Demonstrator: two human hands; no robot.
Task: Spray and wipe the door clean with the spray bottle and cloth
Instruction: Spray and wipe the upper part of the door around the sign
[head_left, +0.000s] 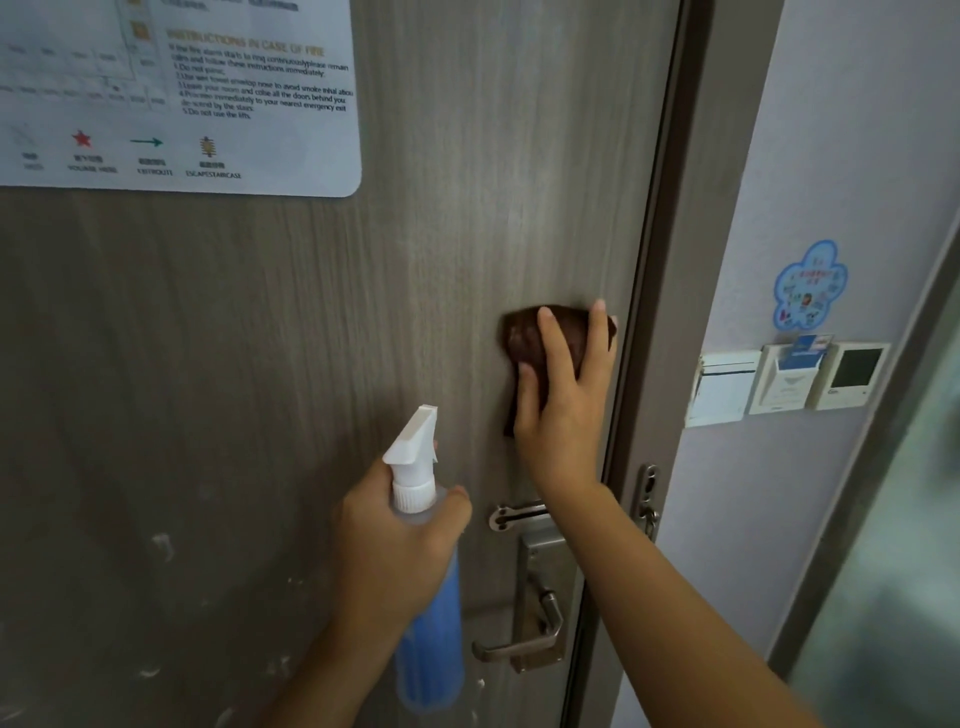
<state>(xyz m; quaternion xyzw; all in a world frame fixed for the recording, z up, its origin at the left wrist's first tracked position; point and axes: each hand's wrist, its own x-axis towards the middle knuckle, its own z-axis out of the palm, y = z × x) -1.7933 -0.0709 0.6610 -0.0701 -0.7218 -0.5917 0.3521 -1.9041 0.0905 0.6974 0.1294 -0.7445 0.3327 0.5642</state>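
Grey-brown wood-grain laminate covers the door (260, 364), its vertical streaks smooth and matte, with pale smears and flecks low toward its left edge. Along the door's right edge runs a darker frame (675, 260), and beyond it a pale lilac wall (857, 130).

On the door's upper left corner sits a white notice (208, 104) with rounded corners. Its heading reads "INSTRUCTIONS IN CASE OF FIRE", with numbered lines beneath; the legend shows a red star, a green arrow marked what looks like "EXIT ROUTE", and "ESCAPE STAIRCASE".

Close to the door's right edge, the right hand (563, 410) presses a dark brown, crumpled cloth (524, 338) flat against the wood, fingers (553, 338) spread apart and straight over it, the thumb lying along its lower left fold.

Lower and further left, the left hand (400, 545) grips a spray bottle (431, 639) by the neck, fingers curled tight around it. The bottle is translucent plastic with blue liquid inside and a white angular trigger head (415, 441) pointing up at the door.

Below the right forearm are a brushed metal security latch (511, 514) and a lever handle (530, 639) on a rectangular plate.

On the wall hang a blue flower-shaped sticker (810, 286), a key-card holder (789, 379) and a small thermostat panel (854, 374).
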